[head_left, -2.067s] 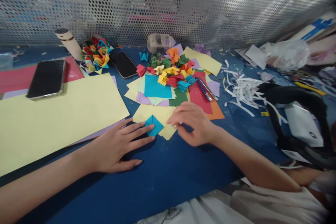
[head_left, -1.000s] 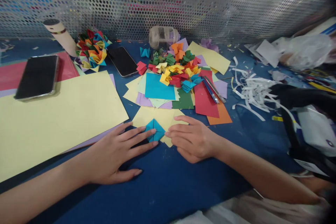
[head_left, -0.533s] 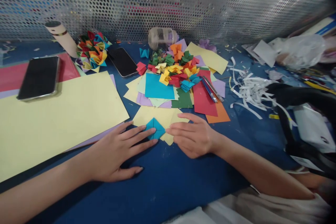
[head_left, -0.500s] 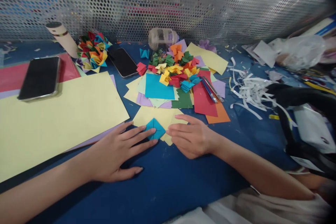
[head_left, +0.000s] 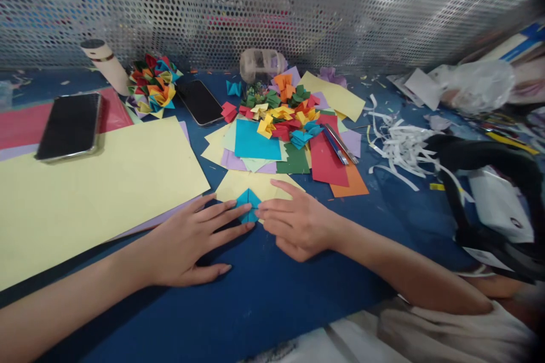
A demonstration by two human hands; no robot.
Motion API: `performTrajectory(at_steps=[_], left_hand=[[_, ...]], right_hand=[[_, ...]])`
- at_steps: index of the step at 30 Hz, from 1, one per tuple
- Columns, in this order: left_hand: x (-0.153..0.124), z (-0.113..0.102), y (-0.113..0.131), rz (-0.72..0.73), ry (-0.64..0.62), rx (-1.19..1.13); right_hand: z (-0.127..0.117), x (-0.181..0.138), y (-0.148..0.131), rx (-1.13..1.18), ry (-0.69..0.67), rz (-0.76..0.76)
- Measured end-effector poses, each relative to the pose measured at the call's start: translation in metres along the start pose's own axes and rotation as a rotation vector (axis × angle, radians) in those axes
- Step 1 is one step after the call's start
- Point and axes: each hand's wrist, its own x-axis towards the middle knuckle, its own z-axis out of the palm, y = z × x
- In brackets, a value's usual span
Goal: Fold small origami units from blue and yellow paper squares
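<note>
A small teal folded paper piece (head_left: 248, 202) lies on a pale yellow square (head_left: 244, 184) on the blue table (head_left: 264, 295). My left hand (head_left: 193, 241) lies flat with its fingers stretched out, the fingertips pressing the left side of the teal piece. My right hand (head_left: 296, 221) lies flat opposite it, fingers extended, its fingertips covering the right side of the teal piece. The two hands' fingertips nearly meet over the paper.
A large yellow sheet (head_left: 93, 187) lies left, with a phone (head_left: 70, 125) on it and a second phone (head_left: 200, 102) behind. A pile of folded colour pieces (head_left: 285, 113) and flat squares sits ahead, with a paper flower ball (head_left: 155, 82), white shreds (head_left: 400, 147), a black bag strap (head_left: 481, 153).
My right hand has slid left over the teal piece, so less of it shows now. My left hand has stayed in place.
</note>
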Motion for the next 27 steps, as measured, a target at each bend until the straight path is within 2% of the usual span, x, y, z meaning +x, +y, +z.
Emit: performTrajectory(at_steps=[3, 7, 9, 12, 14, 18, 22, 27], left_hand=[[0.000, 0.000, 0.000, 0.004, 0.003, -0.015], [0.000, 0.001, -0.001, -0.003, 0.026, -0.049], [0.000, 0.001, -0.001, -0.007, 0.030, -0.060], [0.001, 0.002, -0.001, -0.010, 0.024, -0.058], [0.001, 0.002, -0.001, -0.007, 0.013, -0.062], [0.001, 0.002, -0.002, -0.033, 0.003, -0.112], [-0.002, 0.001, -0.004, -0.083, 0.019, -0.213], [-0.003, -0.002, -0.006, -0.146, 0.053, -0.320]], right_hand=[[0.000, -0.002, -0.001, -0.026, 0.067, -0.040], [-0.002, -0.002, -0.003, 0.074, -0.014, 0.061], [-0.005, -0.001, -0.004, 0.075, -0.031, 0.057], [-0.008, 0.000, -0.005, 0.035, 0.033, -0.009], [-0.007, 0.001, -0.005, 0.022, 0.086, 0.027], [0.002, 0.002, -0.002, -0.046, 0.066, 0.081], [0.007, 0.002, 0.004, -0.126, 0.115, -0.003], [0.006, 0.005, 0.003, -0.185, 0.109, -0.083]])
